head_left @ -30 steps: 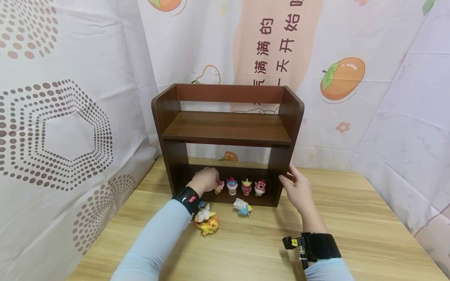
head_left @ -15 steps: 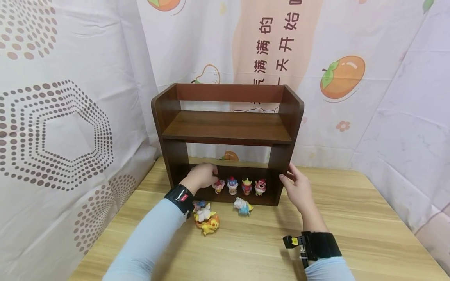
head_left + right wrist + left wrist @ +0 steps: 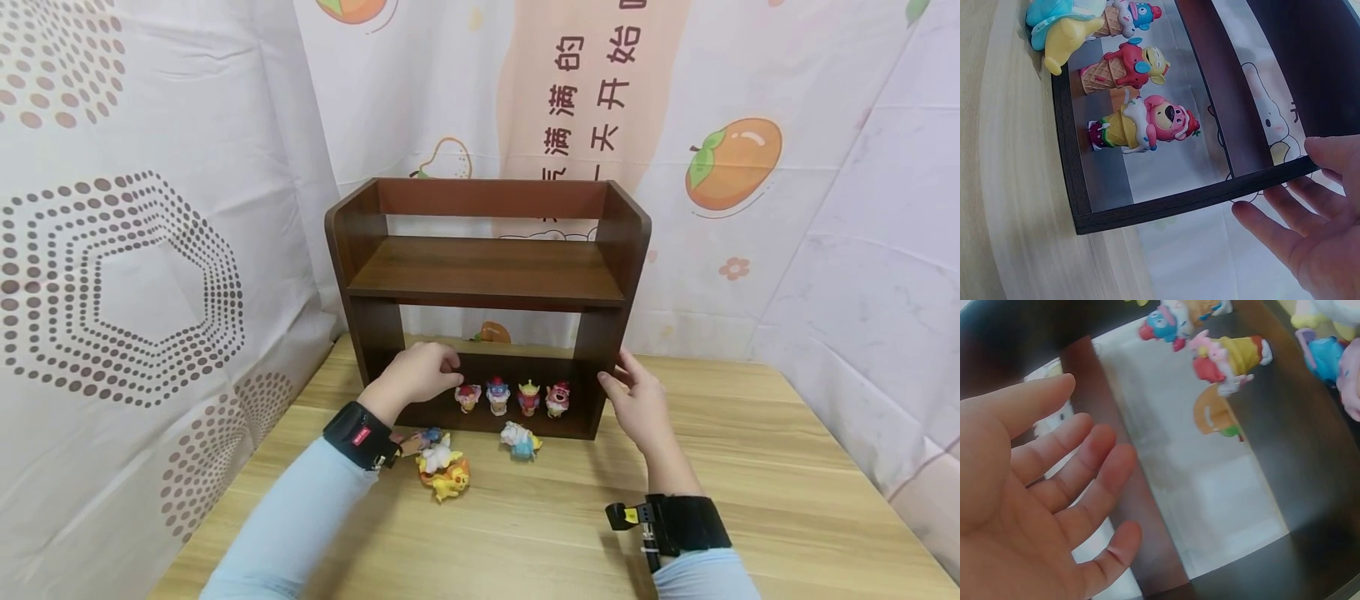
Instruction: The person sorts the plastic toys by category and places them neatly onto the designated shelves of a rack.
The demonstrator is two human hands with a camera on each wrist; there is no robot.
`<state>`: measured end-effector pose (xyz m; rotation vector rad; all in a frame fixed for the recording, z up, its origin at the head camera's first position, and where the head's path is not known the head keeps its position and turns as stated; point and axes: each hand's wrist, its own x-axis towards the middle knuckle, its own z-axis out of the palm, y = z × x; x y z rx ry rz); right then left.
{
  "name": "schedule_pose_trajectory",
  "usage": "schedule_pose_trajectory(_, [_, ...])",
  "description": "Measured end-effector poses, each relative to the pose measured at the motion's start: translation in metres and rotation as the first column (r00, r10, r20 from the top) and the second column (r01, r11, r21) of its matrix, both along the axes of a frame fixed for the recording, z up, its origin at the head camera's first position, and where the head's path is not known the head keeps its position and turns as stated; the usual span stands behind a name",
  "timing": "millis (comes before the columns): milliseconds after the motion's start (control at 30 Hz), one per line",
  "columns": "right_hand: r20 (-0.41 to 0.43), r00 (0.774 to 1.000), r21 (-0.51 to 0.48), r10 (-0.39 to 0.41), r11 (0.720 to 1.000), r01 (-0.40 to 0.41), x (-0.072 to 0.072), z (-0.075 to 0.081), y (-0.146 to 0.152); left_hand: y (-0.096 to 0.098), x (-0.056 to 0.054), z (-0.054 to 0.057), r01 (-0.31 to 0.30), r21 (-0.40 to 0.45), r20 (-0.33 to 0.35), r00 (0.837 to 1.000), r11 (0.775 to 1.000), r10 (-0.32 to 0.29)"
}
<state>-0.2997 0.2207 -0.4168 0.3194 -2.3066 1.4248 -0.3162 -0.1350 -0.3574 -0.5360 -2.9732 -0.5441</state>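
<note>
My left hand (image 3: 420, 373) hovers inside the lower compartment of a dark brown wooden shelf (image 3: 487, 271), fingers relaxed and holding nothing. Just right of it stands a pink figurine on an ice-cream cone (image 3: 467, 397). In line with it are a blue figurine (image 3: 497, 396), a red one with a yellow-green head (image 3: 528, 398) and a pink bear (image 3: 557, 400). At the shelf's right side panel, my right hand (image 3: 637, 404) holds the front edge, thumb on one side and fingers on the other. The right wrist view shows the bear figurine (image 3: 1147, 122) upright on its cone.
Before the shelf, a white, blue and yellow figurine (image 3: 521, 441) lies on the wooden table (image 3: 540, 533). Several more, including a yellow figurine (image 3: 450, 482) and a white one (image 3: 438, 455), lie clustered near the left wrist. A printed curtain (image 3: 735, 275) hangs behind.
My left hand has let go of the pink figurine and drawn back to the left; the figurine stands in the row. The right hand has stayed at the panel.
</note>
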Motion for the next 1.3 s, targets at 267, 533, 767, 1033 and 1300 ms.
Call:
schedule_pose_trajectory(267, [-0.002, 1.0, 0.012, -0.011, 1.0, 0.011, 0.0, 0.0, 0.0, -0.017, 0.015, 0.011, 0.01, 0.05, -0.015, 1.0, 0.999, -0.01])
schedule_pose_trajectory(533, [-0.003, 1.0, 0.015, -0.017, 1.0, 0.017, 0.0, 0.0, 0.0, -0.031, 0.03, 0.018, 0.028, 0.058, -0.052, 0.998, 0.998, -0.025])
schedule_pose_trajectory(767, [-0.005, 1.0, 0.029, -0.02, 0.999, 0.02, 0.0, 0.0, 0.001, -0.042, 0.04, 0.018, 0.007, 0.054, -0.056, 0.998, 0.999, -0.004])
schedule_pose_trajectory(1033, [0.0, 1.0, 0.006, 0.009, 1.0, -0.009, 0.0, 0.0, -0.001, -0.059, 0.047, 0.014, 0.016, 0.033, -0.025, 1.0, 0.999, -0.015])
schedule_pose_trajectory(1300, [-0.004, 0.999, -0.03, 0.038, 0.999, -0.038, 0.001, 0.0, 0.0, -0.072, 0.049, 0.011, 0.0, 0.017, 0.018, 1.0, 1.0, 0.0])
